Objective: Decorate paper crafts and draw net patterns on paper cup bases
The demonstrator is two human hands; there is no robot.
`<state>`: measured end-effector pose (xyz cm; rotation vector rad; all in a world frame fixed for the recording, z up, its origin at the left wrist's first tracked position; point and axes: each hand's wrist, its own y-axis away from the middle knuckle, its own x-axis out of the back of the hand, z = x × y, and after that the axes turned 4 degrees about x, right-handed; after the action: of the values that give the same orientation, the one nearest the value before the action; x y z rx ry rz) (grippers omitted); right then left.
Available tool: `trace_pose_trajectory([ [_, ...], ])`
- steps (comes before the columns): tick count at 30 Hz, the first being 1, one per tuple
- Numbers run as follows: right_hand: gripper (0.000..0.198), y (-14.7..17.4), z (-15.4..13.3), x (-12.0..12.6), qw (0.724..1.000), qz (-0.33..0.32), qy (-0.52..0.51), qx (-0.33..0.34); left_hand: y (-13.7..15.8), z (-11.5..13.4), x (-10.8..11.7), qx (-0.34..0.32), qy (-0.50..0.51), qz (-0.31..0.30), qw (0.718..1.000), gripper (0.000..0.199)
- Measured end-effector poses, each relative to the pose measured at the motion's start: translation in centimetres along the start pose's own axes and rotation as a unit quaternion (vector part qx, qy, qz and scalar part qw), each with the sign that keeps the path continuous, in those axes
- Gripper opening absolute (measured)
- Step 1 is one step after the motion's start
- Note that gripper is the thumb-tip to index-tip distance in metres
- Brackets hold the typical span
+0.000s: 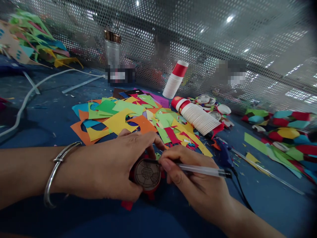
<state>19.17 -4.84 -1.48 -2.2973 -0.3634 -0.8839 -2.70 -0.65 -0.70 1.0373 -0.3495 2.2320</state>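
My left hand, with a silver bangle at the wrist, is closed around the sides of a small red-sided paper cup base. Its round face points up and carries dark drawn lines with a gridded circle in the middle. In my right hand is a pen with a clear barrel and a black end. The pen lies slanted, its point at the upper right of the round face; my fingers partly hide the point. Red paper bits stick out below the cup base.
Coloured paper scraps spread just beyond my hands. Stacked paper cups lie at right; another stack leans against the perforated metal panel. A blue glue gun, clear rod, white cable and bottle are around.
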Motion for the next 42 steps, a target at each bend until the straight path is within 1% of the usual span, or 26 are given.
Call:
trace_pose_trajectory([
  [5, 0.020, 0.27, -0.29, 0.49, 1.000, 0.019, 0.009, -0.023, -0.13, -0.15, -0.06, -0.008, -0.012, -0.001, 1.000, 0.055],
  [8, 0.024, 0.44, -0.37, 0.68, 0.999, 0.019, 0.018, -0.029, -0.18, -0.20, -0.03, -0.003, -0.019, -0.008, 1.000, 0.056],
  [12, 0.024, 0.44, -0.42, 0.63, 0.999, 0.019, 0.018, -0.023, -0.11, -0.08, 0.12, 0.011, -0.028, -0.011, 0.999, 0.054],
  [18, 0.022, 0.39, -0.53, 0.40, 1.000, 0.011, 0.015, -0.018, -0.19, 0.00, 0.15, 0.007, -0.021, -0.019, 1.000, 0.051],
  [22, 0.023, 0.27, -0.55, 0.54, 1.000, 0.018, 0.023, -0.009, -0.11, 0.13, 0.19, 0.002, -0.022, -0.013, 1.000, 0.053],
  [27, 0.023, 0.16, -0.54, 0.72, 0.998, 0.017, 0.055, 0.007, -0.03, 0.59, 0.41, 0.032, -0.020, -0.026, 0.999, 0.058],
  [30, 0.021, 0.12, -0.55, 0.60, 0.997, 0.017, 0.068, 0.022, -0.05, 0.71, 0.43, 0.032, -0.019, -0.019, 0.999, 0.060],
  [42, 0.017, 0.49, -0.72, 0.33, 0.998, 0.022, 0.046, 0.026, -0.10, 0.69, 0.39, 0.022, -0.026, -0.018, 0.999, 0.059],
])
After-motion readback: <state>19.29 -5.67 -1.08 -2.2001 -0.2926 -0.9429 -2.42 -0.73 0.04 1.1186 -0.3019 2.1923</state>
